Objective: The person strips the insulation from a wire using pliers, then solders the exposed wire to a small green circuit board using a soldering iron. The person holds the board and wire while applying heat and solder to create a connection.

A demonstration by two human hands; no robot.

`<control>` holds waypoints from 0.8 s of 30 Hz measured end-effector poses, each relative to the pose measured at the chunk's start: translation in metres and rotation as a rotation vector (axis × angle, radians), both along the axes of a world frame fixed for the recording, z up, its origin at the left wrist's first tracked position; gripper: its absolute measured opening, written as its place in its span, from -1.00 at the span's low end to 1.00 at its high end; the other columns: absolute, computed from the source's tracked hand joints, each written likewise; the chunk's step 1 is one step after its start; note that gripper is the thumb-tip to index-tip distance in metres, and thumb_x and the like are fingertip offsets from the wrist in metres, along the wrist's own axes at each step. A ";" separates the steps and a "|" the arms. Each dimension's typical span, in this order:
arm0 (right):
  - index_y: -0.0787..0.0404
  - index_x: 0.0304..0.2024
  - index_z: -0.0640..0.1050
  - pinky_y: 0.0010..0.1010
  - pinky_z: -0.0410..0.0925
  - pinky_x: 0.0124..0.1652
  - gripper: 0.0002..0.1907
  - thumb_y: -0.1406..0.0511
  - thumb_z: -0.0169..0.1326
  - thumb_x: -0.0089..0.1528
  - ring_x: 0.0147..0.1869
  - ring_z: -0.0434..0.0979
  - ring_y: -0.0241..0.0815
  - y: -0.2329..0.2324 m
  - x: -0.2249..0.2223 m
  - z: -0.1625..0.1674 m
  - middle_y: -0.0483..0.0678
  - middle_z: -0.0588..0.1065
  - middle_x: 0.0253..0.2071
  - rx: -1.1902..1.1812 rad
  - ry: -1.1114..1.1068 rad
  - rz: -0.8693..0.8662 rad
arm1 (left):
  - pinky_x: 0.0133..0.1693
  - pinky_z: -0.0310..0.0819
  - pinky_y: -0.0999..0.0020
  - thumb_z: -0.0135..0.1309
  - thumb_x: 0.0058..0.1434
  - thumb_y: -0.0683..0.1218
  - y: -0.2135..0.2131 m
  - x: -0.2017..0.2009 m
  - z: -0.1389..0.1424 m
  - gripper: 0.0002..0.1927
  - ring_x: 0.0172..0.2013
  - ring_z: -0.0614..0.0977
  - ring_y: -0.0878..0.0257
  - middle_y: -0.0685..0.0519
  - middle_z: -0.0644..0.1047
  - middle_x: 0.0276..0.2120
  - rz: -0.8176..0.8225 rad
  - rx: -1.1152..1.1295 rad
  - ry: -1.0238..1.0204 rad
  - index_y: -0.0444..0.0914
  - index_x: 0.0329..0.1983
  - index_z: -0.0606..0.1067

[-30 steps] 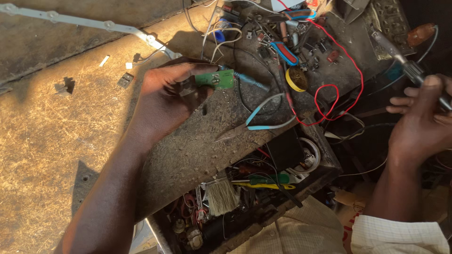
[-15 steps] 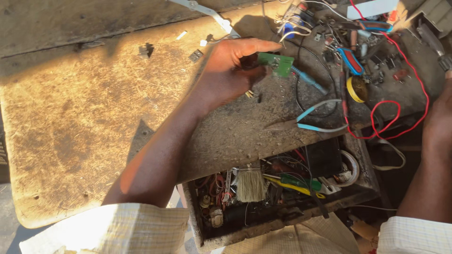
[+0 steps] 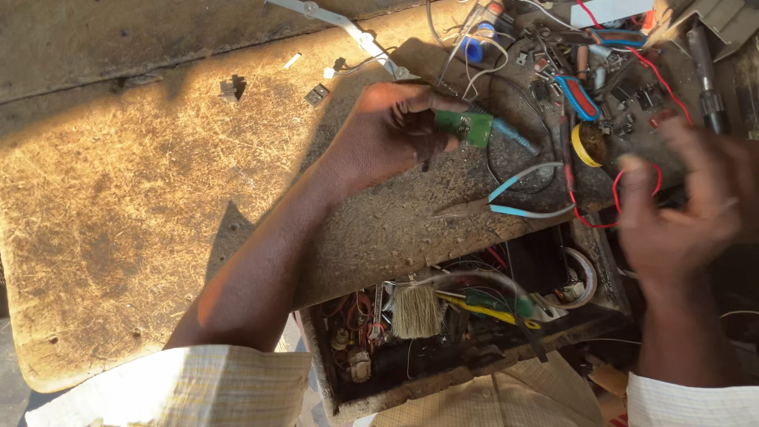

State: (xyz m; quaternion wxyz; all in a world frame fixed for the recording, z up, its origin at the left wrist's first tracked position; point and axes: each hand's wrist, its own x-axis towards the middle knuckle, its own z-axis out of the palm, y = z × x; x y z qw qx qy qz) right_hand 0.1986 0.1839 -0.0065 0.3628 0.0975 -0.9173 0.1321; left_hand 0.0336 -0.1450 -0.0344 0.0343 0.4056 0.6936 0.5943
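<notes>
My left hand (image 3: 387, 134) holds a small green circuit board (image 3: 465, 126) between thumb and fingers, lifted a little above the scratched wooden workbench (image 3: 142, 205). My right hand (image 3: 680, 209) is blurred at the right, fingers spread, with nothing visible in it. It hovers over red wires (image 3: 632, 198) and the edge of the open drawer (image 3: 466, 316). Blue-handled pliers (image 3: 506, 202) lie on the bench between my two hands.
The open drawer holds a brush (image 3: 417, 310), wires and small tools. The far right of the bench is littered with components, a yellow tape roll (image 3: 589, 144), a blue-handled tool (image 3: 577, 95) and a screwdriver (image 3: 705, 71). A metal strip (image 3: 340, 24) lies at the top.
My right hand, earlier at the right edge near a screwdriver-like tool, has moved in toward the centre with fingers spread. My left hand still holds the green board.
</notes>
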 end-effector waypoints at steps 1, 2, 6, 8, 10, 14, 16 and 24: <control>0.38 0.23 0.54 -0.23 0.38 0.17 -0.70 0.46 0.30 0.48 0.20 0.47 0.03 -0.014 0.003 0.003 0.08 0.52 0.18 0.030 -0.004 0.024 | -0.06 0.81 0.45 0.36 0.25 -0.21 0.001 0.003 0.001 -0.65 -0.12 0.78 0.36 0.08 0.69 -0.08 -0.001 -0.019 -0.026 -0.15 0.09 0.59; 0.35 0.22 0.56 -0.23 0.37 0.14 -0.69 0.46 0.34 0.47 0.19 0.47 0.04 -0.027 0.006 0.005 0.06 0.52 0.16 0.059 -0.009 0.049 | -0.05 0.82 0.44 0.37 0.22 -0.19 0.002 0.006 0.002 -0.64 -0.12 0.79 0.35 0.07 0.69 -0.07 0.001 -0.038 -0.051 -0.15 0.08 0.59; 0.36 0.18 0.57 -0.20 0.39 0.10 -0.66 0.46 0.34 0.38 0.16 0.47 0.06 -0.056 0.011 0.008 0.08 0.54 0.13 0.040 0.022 0.094 | 0.03 0.71 0.37 0.35 0.20 -0.21 0.007 0.009 0.006 -0.64 0.02 0.71 0.22 -0.03 0.64 0.03 -0.013 -0.066 0.175 -0.21 0.08 0.60; 0.36 0.17 0.56 -0.19 0.40 0.09 -0.65 0.45 0.33 0.36 0.16 0.46 0.09 -0.059 0.021 0.002 0.08 0.54 0.11 0.055 0.029 0.081 | 0.06 0.75 0.34 0.37 0.21 -0.14 0.007 0.008 0.007 -0.69 0.03 0.71 0.19 -0.01 0.66 0.01 0.006 -0.098 0.307 -0.19 0.02 0.63; 0.38 0.14 0.55 -0.15 0.40 0.08 -0.65 0.43 0.32 0.34 0.20 0.47 0.14 -0.053 0.038 -0.006 0.10 0.55 0.08 0.093 0.024 0.064 | 0.09 0.68 0.24 0.35 0.26 -0.07 0.003 0.010 0.008 -0.71 0.05 0.69 0.15 -0.03 0.65 0.01 0.056 -0.171 0.350 -0.21 0.02 0.64; 0.35 0.18 0.53 -0.15 0.39 0.12 -0.62 0.39 0.27 0.33 0.21 0.49 0.12 -0.041 0.077 -0.031 0.07 0.56 0.13 0.071 0.003 0.028 | 0.27 0.52 0.05 0.27 0.40 0.02 0.001 0.014 0.014 -0.71 0.13 0.66 0.12 -0.06 0.63 0.07 0.168 -0.196 0.498 -0.25 0.05 0.63; 0.35 0.17 0.53 -0.14 0.40 0.15 -0.61 0.39 0.27 0.30 0.24 0.50 0.14 -0.035 0.097 -0.040 0.07 0.56 0.13 0.062 -0.017 0.000 | 0.19 0.57 0.14 0.28 0.40 0.03 0.002 0.016 0.022 -0.68 0.08 0.65 0.08 -0.07 0.62 0.05 0.254 -0.212 0.559 -0.27 0.07 0.62; 0.36 0.14 0.49 -0.08 0.40 0.17 -0.57 0.44 0.28 0.24 0.21 0.50 0.09 -0.009 0.174 -0.061 0.09 0.53 0.10 -0.030 -0.071 0.042 | 0.08 0.54 0.07 0.23 0.45 0.02 -0.001 0.046 0.062 -0.63 0.01 0.57 0.03 -0.07 0.62 -0.11 0.615 -0.205 0.780 -0.31 0.17 0.58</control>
